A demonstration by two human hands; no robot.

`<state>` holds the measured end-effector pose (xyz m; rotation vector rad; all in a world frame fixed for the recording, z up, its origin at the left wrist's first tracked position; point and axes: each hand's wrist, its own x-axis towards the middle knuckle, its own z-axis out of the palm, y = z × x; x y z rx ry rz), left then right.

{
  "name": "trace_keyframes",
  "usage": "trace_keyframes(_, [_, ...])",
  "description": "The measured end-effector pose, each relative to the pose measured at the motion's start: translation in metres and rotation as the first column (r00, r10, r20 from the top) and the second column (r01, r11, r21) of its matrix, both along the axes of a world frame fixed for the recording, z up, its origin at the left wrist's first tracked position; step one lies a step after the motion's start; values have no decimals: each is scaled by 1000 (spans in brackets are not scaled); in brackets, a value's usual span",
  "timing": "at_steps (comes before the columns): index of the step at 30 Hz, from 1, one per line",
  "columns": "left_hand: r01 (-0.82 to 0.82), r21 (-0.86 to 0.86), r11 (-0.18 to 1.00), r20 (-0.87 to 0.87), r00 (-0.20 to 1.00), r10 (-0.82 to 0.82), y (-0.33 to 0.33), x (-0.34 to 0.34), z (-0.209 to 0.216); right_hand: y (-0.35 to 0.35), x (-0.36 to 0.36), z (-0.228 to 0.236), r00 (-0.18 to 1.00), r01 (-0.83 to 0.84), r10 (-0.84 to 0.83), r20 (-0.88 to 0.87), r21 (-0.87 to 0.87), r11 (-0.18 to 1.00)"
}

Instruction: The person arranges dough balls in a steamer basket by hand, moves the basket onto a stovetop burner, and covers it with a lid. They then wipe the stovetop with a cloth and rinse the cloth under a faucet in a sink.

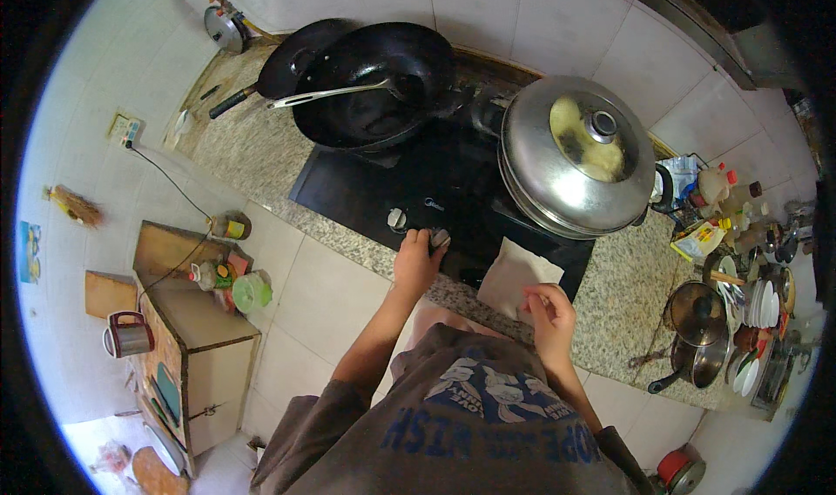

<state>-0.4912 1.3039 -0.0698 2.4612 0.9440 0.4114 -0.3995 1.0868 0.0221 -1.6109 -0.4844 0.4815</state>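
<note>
My left hand (416, 263) is closed around a control knob (440, 237) at the front of the black gas cooktop (366, 192). A second silver knob (397, 219) sits just to its left. Closer to my body on the right, my right hand (552, 316) pinches the edge of a pale square sheet (514, 279), like a paper towel or thin cloth, spread over the cooktop's front edge. Behind it a large steel steamer pot (570, 177) with a domed lid covers the right burner. On the left burner rests a black wok (374, 77).
A metal spatula (335, 93) lies across the wok, and a black frying pan (292, 64) stands behind it. Bottles and packets (718, 212) crowd the right rear counter. Glass-lidded pans (697, 312) and stacked dishes (766, 305) sit at right. A wooden cabinet (222, 386) stands at left.
</note>
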Motion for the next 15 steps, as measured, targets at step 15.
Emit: trace_keyframes(15, [-12,-129,992,103,994,26,6,-5,-8,6,-3,-2,991,-39,41,-130,14,999])
